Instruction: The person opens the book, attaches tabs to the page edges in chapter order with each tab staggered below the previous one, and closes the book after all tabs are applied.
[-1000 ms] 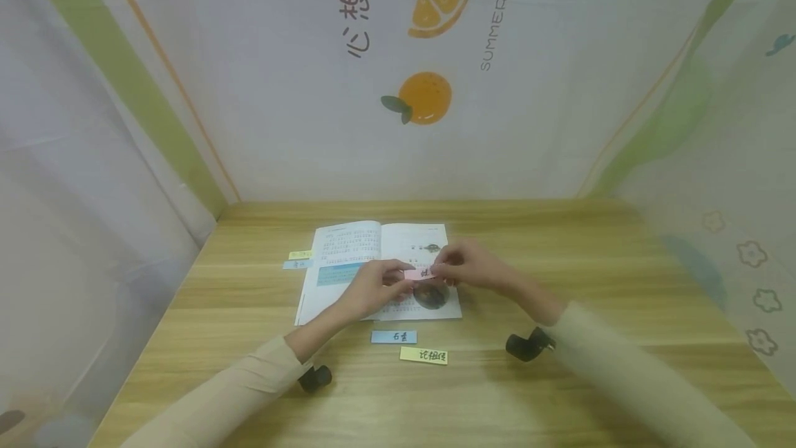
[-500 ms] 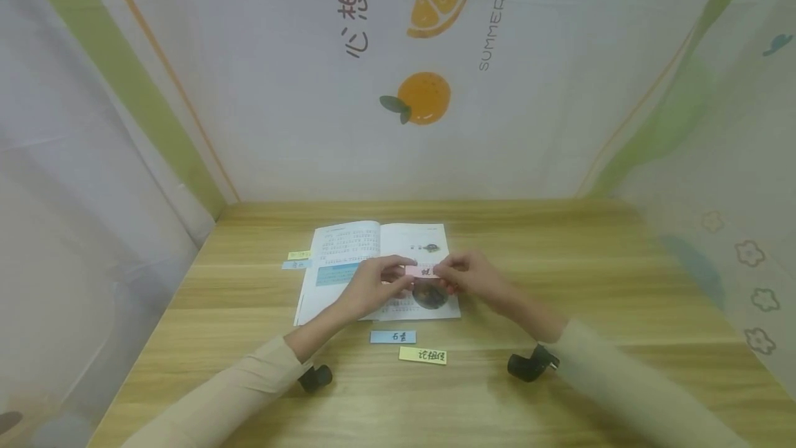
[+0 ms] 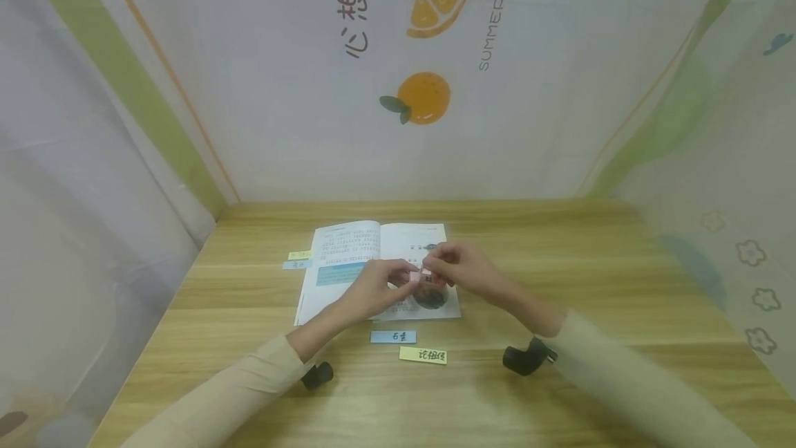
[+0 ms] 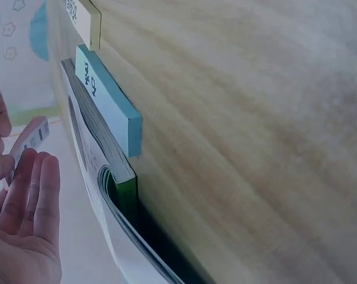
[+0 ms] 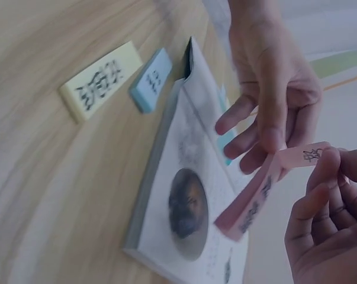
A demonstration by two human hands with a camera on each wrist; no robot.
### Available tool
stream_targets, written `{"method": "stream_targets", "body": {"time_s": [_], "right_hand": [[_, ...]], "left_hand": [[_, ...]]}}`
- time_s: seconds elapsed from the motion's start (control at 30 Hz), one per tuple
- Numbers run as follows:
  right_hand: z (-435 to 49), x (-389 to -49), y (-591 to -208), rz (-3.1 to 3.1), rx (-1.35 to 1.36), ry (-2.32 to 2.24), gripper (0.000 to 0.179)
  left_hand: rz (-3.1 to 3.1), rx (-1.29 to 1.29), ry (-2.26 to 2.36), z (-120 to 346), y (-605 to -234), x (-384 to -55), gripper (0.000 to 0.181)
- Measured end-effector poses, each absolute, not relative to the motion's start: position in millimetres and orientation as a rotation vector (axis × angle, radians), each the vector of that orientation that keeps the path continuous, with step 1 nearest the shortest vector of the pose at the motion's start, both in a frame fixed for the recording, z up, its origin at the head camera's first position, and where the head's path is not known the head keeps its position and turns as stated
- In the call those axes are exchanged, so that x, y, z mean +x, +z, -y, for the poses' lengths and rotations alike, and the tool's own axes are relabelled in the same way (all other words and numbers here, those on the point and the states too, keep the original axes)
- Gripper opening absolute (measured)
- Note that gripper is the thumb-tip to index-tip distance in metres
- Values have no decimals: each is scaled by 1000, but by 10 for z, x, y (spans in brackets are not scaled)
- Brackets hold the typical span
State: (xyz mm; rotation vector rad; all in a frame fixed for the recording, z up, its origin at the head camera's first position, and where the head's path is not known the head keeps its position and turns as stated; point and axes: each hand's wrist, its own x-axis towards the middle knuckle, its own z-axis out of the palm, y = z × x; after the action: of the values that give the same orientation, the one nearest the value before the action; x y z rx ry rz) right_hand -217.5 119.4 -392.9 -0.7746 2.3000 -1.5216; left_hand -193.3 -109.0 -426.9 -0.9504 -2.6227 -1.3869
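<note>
Over the open book [image 3: 348, 303], my left hand [image 3: 376, 289] pinches a small pink sticky note pad [image 5: 246, 210] between thumb and fingers. My right hand [image 3: 469, 269] holds the end of its top pink sheet [image 5: 296, 156] between thumb and fingertip. That sheet bends up away from the pad, and one end still meets it beside my left thumb. Handwriting shows on both sheet and pad in the right wrist view. The left wrist view catches my left hand [image 4: 30, 207] with its fingers extended beneath the pink paper [image 4: 33, 135].
In front of the book lie a blue sticky note pad [image 3: 393, 337] and a yellow one [image 3: 423, 355], both handwritten on. Yellow [image 3: 298, 254] and blue tabs [image 3: 297, 265] stick out from the book's left edge. A printed curtain [image 3: 497, 144] hangs behind the wooden table [image 3: 622, 282].
My right hand has shifted slightly left and up, and the pink top sheet is now lifted and bent away from the pad. My left hand has stayed almost in place.
</note>
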Motion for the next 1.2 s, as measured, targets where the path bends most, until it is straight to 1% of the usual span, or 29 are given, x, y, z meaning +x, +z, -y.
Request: {"method": "stream_targets", "body": {"time_s": [0.2, 0.47, 0.57, 0.7, 0.8, 0.9, 1.1, 1.2], "right_hand": [[-1157, -2150, -3836, -2293, -800, -1508, 20], [-1270, -2122, -3797, -2313, -794, -1530, 13], [-1323, -2128, -3779, -2298, -749, -1550, 15], [-1408, -2157, -3701, -2280, -666, -1623, 24], [-1500, -2207, -3636, -2290, -617, -1695, 28], [-1607, -2276, -3618, -2310, -569, -1741, 27], [-1790, -2423, -3739, -2378, -497, -1685, 28], [-1861, -2486, -3841, -2387, -442, -1666, 30]], "left_hand": [[2647, -956, -1410, 1110, -4216, -1914, 18], [2673, -950, -1396, 1133, -4184, -1889, 14], [2681, -977, -1375, 1125, -4191, -1893, 10], [2692, -972, -1364, 1113, -4210, -1895, 6], [2702, -938, -1421, 1086, -4217, -1880, 6], [2708, -928, -1486, 1023, -4225, -1847, 7], [2679, -1077, -1517, 787, -4283, -1734, 10], [2716, -1158, -1462, 665, -4314, -1662, 12]]}}
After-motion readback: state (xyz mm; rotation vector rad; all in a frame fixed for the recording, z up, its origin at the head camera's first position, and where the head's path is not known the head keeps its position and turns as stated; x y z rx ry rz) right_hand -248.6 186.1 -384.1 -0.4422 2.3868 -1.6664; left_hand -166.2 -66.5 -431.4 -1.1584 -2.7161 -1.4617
